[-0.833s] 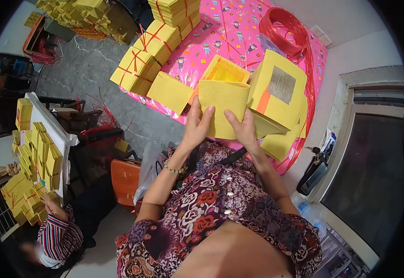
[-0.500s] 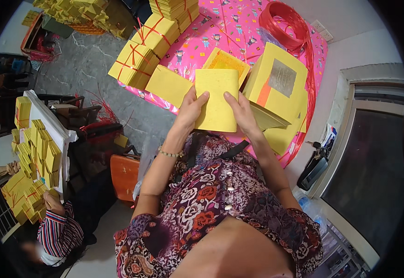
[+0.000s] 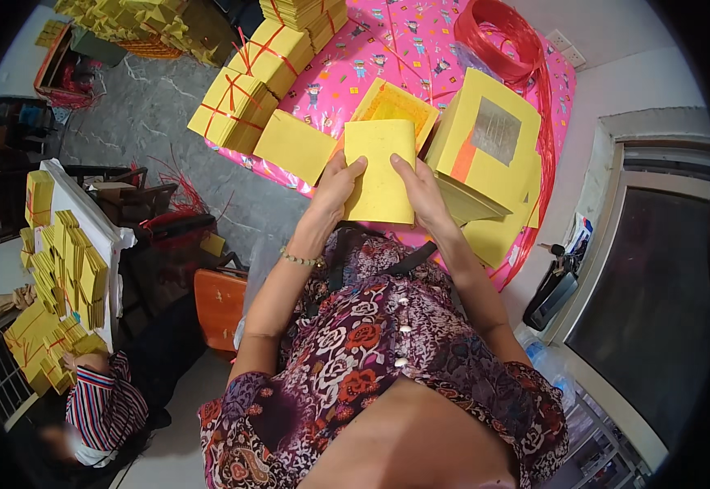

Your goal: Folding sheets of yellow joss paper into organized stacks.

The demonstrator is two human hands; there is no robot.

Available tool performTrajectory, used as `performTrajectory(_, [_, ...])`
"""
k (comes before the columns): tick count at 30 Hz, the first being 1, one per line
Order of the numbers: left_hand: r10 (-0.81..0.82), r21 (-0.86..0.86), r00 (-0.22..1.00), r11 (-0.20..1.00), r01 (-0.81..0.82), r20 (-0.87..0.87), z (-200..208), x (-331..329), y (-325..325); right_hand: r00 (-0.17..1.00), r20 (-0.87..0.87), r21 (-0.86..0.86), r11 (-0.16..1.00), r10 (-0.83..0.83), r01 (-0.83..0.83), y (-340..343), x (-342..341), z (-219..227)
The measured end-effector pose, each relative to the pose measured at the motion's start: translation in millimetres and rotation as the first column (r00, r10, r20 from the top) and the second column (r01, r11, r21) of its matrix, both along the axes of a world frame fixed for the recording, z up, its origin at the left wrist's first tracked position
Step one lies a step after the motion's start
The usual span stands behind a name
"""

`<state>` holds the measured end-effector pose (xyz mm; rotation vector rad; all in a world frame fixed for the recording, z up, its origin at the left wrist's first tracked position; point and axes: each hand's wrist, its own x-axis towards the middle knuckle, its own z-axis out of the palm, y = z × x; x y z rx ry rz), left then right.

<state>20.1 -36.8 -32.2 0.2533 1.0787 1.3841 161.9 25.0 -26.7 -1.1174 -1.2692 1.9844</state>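
Observation:
Between my two hands is a folded yellow paper packet [image 3: 381, 175], held upright in front of my waist at the table's near edge. My left hand [image 3: 335, 191] grips its left side, thumb on the front face and fingers hidden behind. On the opposite side my right hand [image 3: 427, 189] holds it the same way. Just beyond lies a yellow sheet with an orange-printed panel [image 3: 389, 104], partly covered by the packet. A flat yellow paper [image 3: 294, 145] rests left of my hands. To the right stands a thick stack of yellow paper [image 3: 479, 155] with a silver square and an orange strip.
Red-tied yellow paper bundles [image 3: 237, 106] line the left edge of the pink patterned tabletop [image 3: 388, 45]. A coil of red plastic strapping [image 3: 498, 49] trails down the right side. At far left, a person in a striped sleeve [image 3: 102, 395] handles yellow bundles by a white table [image 3: 102, 244].
The packet and both hands have shifted slightly upward and left in my view. The other person's hand at far left has moved a little left over the bundles.

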Motion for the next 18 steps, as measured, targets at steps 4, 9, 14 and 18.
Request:
performTrajectory(4, [0.040, 0.072, 0.999, 0.997, -0.038, -0.034, -3, 3, -2, 1.000, -0.017, 0.006, 1.000, 0.000, 0.000, -2, 0, 4])
performTrajectory(9, [0.119, 0.114, 0.965, 0.989, -0.094, -0.233, -3, 16, -4, 1.000, -0.019, 0.048, 0.999, -0.008, 0.009, -3, 4, 6])
performTrajectory(14, [0.228, 0.256, 0.911, 0.956, -0.142, -0.344, 3, 24, -11, 0.998, -0.057, 0.117, 0.993, 0.025, -0.018, -5, 9, 12])
performTrajectory(18, [0.228, 0.270, 0.844, 0.957, -0.104, -0.486, -5, 22, -17, 0.998, -0.042, 0.166, 0.986, 0.038, -0.030, -6, 12, 9])
